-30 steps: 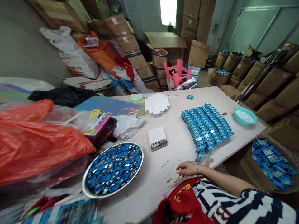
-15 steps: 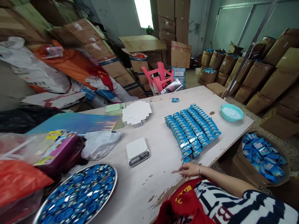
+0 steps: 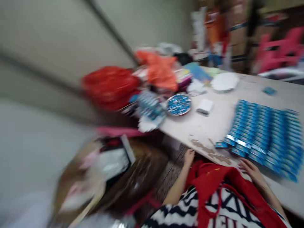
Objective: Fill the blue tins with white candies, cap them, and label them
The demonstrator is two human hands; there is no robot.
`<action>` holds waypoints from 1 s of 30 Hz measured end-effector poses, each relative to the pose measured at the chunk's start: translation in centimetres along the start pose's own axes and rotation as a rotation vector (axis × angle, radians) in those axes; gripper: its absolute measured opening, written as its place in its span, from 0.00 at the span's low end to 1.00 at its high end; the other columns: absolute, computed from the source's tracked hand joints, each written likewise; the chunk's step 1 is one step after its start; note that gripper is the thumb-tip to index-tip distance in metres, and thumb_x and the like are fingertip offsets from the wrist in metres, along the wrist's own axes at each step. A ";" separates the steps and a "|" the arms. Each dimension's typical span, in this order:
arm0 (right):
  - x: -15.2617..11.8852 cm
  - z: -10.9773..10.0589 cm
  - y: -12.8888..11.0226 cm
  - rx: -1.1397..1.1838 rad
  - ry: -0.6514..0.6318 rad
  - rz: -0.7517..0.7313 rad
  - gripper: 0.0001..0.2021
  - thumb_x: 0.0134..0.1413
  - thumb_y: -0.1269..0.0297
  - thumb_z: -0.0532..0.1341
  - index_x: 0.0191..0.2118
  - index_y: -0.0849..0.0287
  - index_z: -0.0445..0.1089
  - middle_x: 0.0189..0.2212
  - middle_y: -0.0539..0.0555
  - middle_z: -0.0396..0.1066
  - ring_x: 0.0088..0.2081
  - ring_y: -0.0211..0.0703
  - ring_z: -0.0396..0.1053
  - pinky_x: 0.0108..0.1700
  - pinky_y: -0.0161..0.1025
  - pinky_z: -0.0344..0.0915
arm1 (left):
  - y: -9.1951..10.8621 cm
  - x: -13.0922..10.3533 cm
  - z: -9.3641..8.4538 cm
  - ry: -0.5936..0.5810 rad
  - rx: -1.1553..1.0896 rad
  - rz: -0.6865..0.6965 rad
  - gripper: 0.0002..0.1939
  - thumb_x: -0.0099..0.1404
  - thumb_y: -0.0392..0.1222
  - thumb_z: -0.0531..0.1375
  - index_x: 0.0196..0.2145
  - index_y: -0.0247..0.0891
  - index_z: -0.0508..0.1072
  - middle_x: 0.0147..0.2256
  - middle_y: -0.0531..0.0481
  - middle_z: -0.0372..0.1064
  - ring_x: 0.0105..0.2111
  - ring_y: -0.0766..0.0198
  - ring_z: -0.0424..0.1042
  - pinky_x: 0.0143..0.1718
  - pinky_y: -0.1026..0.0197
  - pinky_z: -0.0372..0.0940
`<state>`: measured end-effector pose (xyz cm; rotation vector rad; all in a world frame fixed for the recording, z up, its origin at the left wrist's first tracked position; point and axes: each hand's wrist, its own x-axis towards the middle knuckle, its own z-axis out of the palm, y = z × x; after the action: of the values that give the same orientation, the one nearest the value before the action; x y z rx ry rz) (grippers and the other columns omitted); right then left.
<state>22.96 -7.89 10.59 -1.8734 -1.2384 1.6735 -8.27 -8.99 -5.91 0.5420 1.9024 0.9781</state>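
My left hand [image 3: 189, 156] is at the table's near edge, its fingers smeared by motion. Whether it grips the edge cannot be made out. Palm down, my right hand [image 3: 250, 168] rests at the same edge with its fingers stretched out and nothing visible in them. Just beyond it stand rows of small blue boxes [image 3: 264, 133], packed side by side. A single blue box [image 3: 221, 145] lies at the rows' near left corner, apart from both hands.
On the table [image 3: 190, 126] are a round tray of blue-and-silver pieces [image 3: 179, 104], a small white device [image 3: 205, 106] and white sheets [image 3: 225, 81]. Red bags [image 3: 111, 85] are heaped at the left. A brown carton [image 3: 140, 164] stands below, left of me.
My view has swung far to the left, and the picture is blurred. My left hand has come into view. My right hand remains by the table edge near the boxes.
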 end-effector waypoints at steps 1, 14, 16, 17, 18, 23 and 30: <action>0.9 -1.4 0.9 0.001 0.030 0.028 0.36 0.43 0.36 0.60 0.51 0.59 0.68 0.44 0.63 0.75 0.45 0.57 0.74 0.47 0.48 0.70 | -0.9 -0.2 -1.2 0.083 -0.022 -0.047 0.19 0.68 0.47 0.58 0.52 0.35 0.68 0.50 0.43 0.67 0.46 0.59 0.71 0.46 0.50 0.70; 12.1 -0.8 -2.1 -0.227 -0.284 -0.011 0.33 0.42 0.39 0.63 0.52 0.56 0.69 0.44 0.62 0.77 0.46 0.57 0.76 0.45 0.45 0.73 | -5.4 -0.3 -14.8 0.646 -0.175 -0.063 0.10 0.59 0.41 0.61 0.39 0.35 0.71 0.24 0.54 0.67 0.25 0.68 0.69 0.32 0.63 0.65; 13.0 0.8 -2.7 -0.225 -0.311 0.003 0.33 0.42 0.40 0.64 0.51 0.58 0.69 0.42 0.62 0.77 0.45 0.57 0.76 0.45 0.45 0.73 | -4.6 0.6 -17.6 0.709 -0.199 -0.013 0.13 0.58 0.43 0.61 0.40 0.35 0.71 0.26 0.54 0.68 0.25 0.68 0.69 0.33 0.63 0.66; 13.3 1.8 -3.1 -0.214 -0.321 0.013 0.33 0.41 0.40 0.64 0.50 0.58 0.70 0.41 0.62 0.78 0.45 0.57 0.76 0.44 0.46 0.74 | -4.1 1.1 -18.8 0.731 -0.213 0.011 0.14 0.58 0.44 0.61 0.40 0.35 0.70 0.26 0.54 0.68 0.25 0.68 0.69 0.33 0.63 0.66; 13.5 2.9 -3.6 -0.199 -0.331 0.018 0.33 0.41 0.40 0.64 0.49 0.57 0.70 0.40 0.62 0.78 0.44 0.57 0.76 0.44 0.47 0.74 | -3.4 1.9 -19.9 0.746 -0.226 0.035 0.14 0.57 0.45 0.61 0.40 0.36 0.70 0.26 0.54 0.68 0.25 0.68 0.69 0.33 0.63 0.66; 13.5 8.2 -7.4 -0.182 -0.354 -0.022 0.29 0.39 0.41 0.64 0.45 0.56 0.73 0.37 0.60 0.79 0.41 0.57 0.77 0.41 0.48 0.74 | 1.2 7.1 -23.3 0.741 -0.282 0.160 0.16 0.57 0.48 0.61 0.39 0.35 0.70 0.25 0.55 0.66 0.23 0.69 0.68 0.32 0.62 0.67; 14.0 11.9 -11.1 -0.114 -0.266 0.017 0.30 0.38 0.38 0.63 0.45 0.52 0.73 0.38 0.60 0.79 0.42 0.59 0.77 0.45 0.50 0.73 | 11.2 17.1 -28.9 0.664 -0.312 0.379 0.15 0.58 0.47 0.60 0.41 0.36 0.70 0.26 0.55 0.66 0.25 0.68 0.70 0.33 0.62 0.68</action>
<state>6.76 5.69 7.00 -1.7695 -1.4508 1.9489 -42.05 -2.44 2.33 0.4272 2.1856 1.8437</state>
